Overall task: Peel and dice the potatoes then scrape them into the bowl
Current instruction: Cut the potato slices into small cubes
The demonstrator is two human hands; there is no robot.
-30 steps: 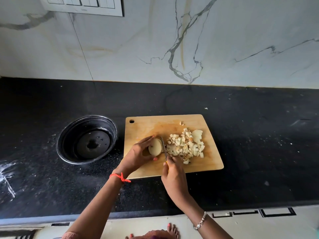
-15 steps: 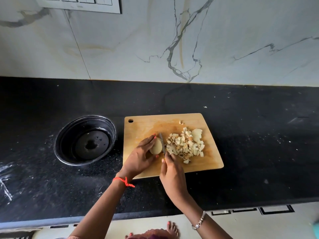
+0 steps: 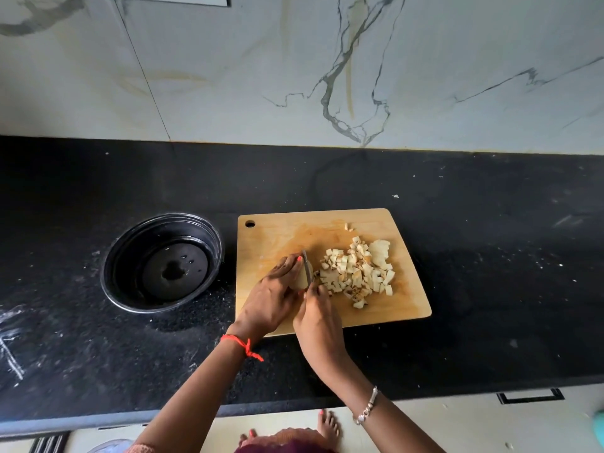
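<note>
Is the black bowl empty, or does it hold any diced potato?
Empty of potato: the bowl shows only a bare dark bottom with a few wet spots. The diced pieces all lie on the cutting board.

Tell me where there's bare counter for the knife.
Widest bare patch: the counter right of the cutting board. Another strip runs between board and wall. The board's near half is crowded: left hand on the potato piece, right hand with the knife, diced potato beside them. Bowl close on its left.

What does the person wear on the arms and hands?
A red thread is tied at the wrist of the left hand, whose nails are painted orange. A silver beaded bracelet circles the wrist of the right hand. Both forearms are bare.
</note>
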